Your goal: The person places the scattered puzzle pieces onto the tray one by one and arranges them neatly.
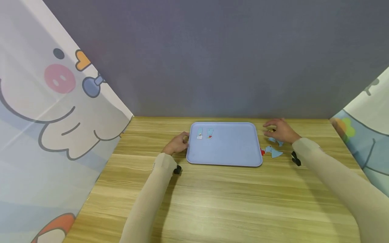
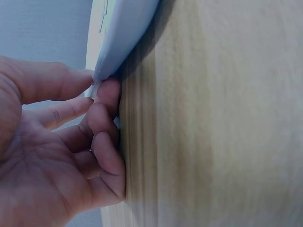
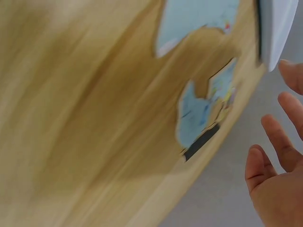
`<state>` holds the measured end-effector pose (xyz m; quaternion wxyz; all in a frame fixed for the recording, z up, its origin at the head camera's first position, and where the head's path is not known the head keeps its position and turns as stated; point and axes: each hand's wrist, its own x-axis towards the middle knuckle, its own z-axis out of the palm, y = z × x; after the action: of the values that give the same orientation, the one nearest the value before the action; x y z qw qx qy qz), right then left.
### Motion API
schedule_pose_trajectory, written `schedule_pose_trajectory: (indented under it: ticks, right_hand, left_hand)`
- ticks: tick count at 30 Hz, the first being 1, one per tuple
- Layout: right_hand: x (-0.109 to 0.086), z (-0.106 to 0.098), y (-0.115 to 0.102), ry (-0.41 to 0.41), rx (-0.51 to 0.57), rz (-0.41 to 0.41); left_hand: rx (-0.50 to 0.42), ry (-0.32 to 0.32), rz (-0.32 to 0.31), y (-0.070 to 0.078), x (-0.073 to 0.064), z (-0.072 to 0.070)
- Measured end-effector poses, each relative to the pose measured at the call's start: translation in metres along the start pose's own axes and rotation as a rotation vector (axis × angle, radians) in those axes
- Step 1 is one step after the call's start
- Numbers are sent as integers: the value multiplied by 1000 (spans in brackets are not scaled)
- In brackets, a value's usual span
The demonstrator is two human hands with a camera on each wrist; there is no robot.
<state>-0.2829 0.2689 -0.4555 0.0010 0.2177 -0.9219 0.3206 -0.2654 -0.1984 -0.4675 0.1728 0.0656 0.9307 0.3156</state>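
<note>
Right of the tray [image 1: 228, 146] we see loose blue pieces [image 1: 276, 154], likely light and bendable, best pinched by their edges; our left hand [image 1: 176, 143] pinches the tray's rim; farther, 2 cutouts [image 1: 200, 131] lie on the tray; our right hand [image 1: 281, 131], fingers apart, holds nothing

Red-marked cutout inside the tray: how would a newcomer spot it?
On the wooden table sits a pale blue tray. Near its far left corner lies the light blue cutout, right of a similar neighbour. Red at its near end sets it apart; the neighbour's near end is whitish.
</note>
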Motion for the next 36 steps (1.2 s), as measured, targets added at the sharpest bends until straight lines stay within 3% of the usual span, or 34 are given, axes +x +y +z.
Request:
schedule_pose_trajectory:
  ticks: [8,15,30,36]
  right_hand:
    - [-7,-4,18,-49,-66,20]
    - [-14,-5,18,-107,-83,29]
    - [-8,1,21,-132,-98,72]
    - [-7,2,24,-118,-96,69]
  left_hand:
    - [-2,1,14,0,0,0]
    - [-5,-8,11,1,0,-2]
    - [3,-10,1,1,0,-2]
    - [-42,-25,-7,4,-2,-2]
